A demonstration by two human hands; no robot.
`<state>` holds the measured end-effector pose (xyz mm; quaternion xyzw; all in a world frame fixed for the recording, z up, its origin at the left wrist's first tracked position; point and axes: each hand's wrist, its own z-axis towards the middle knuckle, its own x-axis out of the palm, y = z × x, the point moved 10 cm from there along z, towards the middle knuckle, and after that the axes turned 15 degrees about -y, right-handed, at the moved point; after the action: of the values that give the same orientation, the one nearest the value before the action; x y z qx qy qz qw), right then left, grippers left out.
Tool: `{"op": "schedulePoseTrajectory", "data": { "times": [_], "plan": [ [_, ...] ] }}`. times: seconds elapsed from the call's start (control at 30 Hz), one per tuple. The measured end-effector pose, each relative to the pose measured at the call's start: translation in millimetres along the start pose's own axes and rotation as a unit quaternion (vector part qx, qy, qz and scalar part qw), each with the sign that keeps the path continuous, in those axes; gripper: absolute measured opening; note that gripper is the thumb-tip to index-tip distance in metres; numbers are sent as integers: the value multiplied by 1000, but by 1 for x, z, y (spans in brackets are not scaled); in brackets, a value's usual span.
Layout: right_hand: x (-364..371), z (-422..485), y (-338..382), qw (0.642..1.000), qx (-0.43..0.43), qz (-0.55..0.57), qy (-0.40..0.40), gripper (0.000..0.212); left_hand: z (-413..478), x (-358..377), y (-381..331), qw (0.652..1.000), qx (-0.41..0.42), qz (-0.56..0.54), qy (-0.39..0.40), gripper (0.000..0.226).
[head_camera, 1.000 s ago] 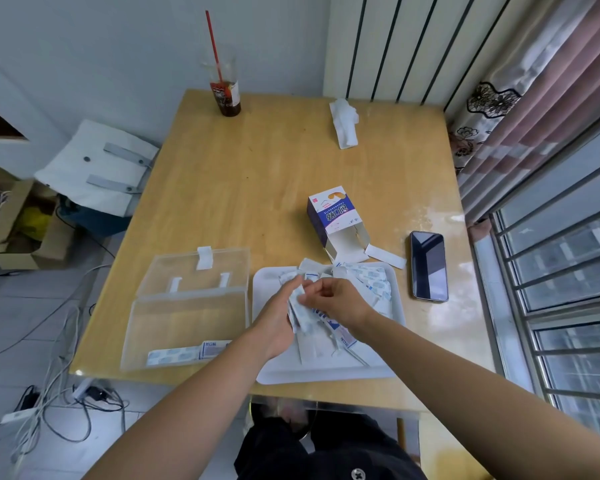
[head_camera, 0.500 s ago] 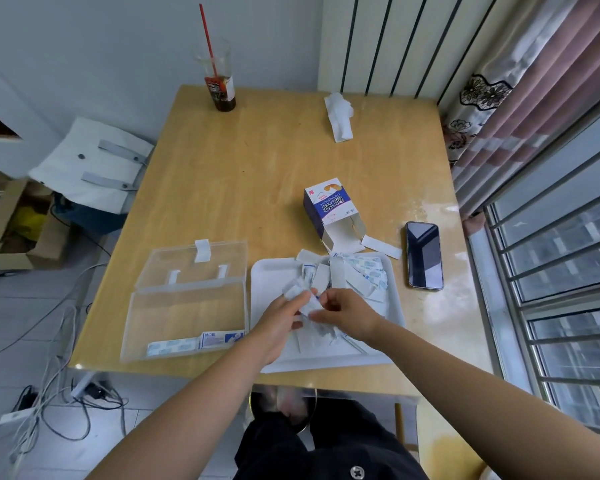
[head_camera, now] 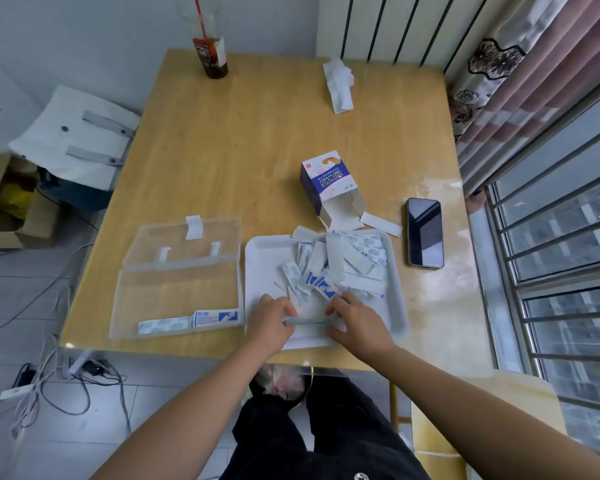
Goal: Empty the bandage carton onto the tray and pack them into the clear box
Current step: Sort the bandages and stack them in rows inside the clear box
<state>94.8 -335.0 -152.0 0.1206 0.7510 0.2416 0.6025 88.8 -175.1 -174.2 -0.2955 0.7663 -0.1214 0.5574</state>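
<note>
Head view, change: a second ago I see both hands up over the middle of the tray (head_camera: 261, 261), sorting wrappers; now they are down at the tray's near edge with a gathered stack (head_camera: 307, 321) between them.
Left hand (head_camera: 271, 320): fingers curled round the left end of the stack, gripping it.
Right hand (head_camera: 357, 323): fingers curled on the right end, pressing the stack toward the left hand.
Stack: lying edge-on and low over the tray's near part; whether it touches the tray I cannot tell.
Loose bandages (head_camera: 343, 268): heaped on the far right part of the tray, many not yet gathered.
Carton (head_camera: 329, 188): on its side just beyond the tray's far edge, open mouth toward the tray; it looks emptied.
Clear box (head_camera: 181, 296): just left of the tray, lid folded back, with a few packed bandages (head_camera: 187, 320) along its near wall.
Phone (head_camera: 425, 232): right of the tray, apart from it.
Meaning for the task: I judge the bundle is squared and ready to go left into the box; most of the packing remains.
</note>
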Motion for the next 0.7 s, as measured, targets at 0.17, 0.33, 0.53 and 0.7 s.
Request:
{"op": "schedulePoseTrajectory", "data": {
  "times": [0.17, 0.33, 0.53, 0.7],
  "plan": [
    [1, -2, -4, 998, 25, 50, -1, 23, -3, 10, -3, 1000, 13, -4, 9, 21],
    [6, -1, 10, 997, 9, 81, -1, 17, -7, 15, -10, 999, 25, -15, 21, 17],
    [-9, 9, 13, 998, -1, 63, -29, 9, -4, -8, -23, 997, 81, -11, 2, 18],
    [-39, 24, 23, 995, -4, 57, -78, 7, 0, -41, -51, 990, 135, -3, -26, 18]
  ]
}}
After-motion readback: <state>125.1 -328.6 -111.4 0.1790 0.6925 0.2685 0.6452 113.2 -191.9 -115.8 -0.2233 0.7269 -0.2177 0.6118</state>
